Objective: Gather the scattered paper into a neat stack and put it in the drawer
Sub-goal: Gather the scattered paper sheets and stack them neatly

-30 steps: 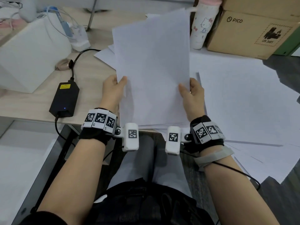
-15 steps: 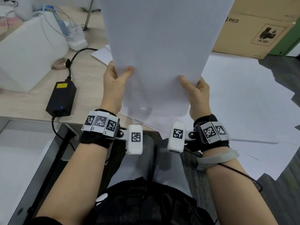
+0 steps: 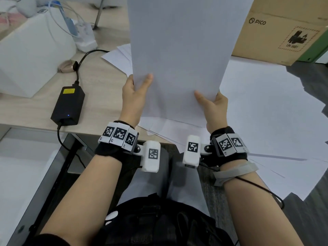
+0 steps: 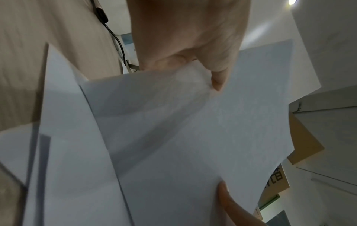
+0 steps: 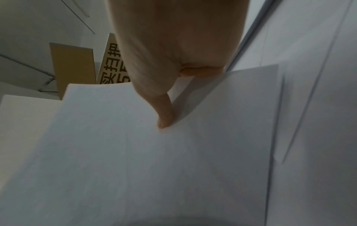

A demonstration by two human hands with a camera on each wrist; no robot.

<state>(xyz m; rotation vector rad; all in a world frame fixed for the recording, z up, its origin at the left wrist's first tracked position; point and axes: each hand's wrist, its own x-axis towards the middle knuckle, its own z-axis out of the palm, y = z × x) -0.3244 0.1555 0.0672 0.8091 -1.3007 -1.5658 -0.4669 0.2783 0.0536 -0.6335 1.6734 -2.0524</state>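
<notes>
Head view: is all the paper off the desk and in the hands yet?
No, loose sheets lie spread on the desk beside the stack held by both hands.

Head cam looks down over my forearms; wrist cams (very close) look up, all sharing the held paper point(image 3: 179, 55).

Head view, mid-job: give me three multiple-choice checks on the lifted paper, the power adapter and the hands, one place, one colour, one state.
1. Where is the power adapter?
A. left of the left hand, on the desk
B. on the cardboard box
C. under the right forearm

2. What colour is the power adapter?
A. white
B. black
C. green

3. How is the held paper gripped?
A. left hand only
B. lying flat, untouched
C. by both hands at its lower side edges

Answers: 1 A, it lies on the desk beside the left hand. 2 B, its casing is black. 3 C, the right hand holds the opposite edge.
</notes>
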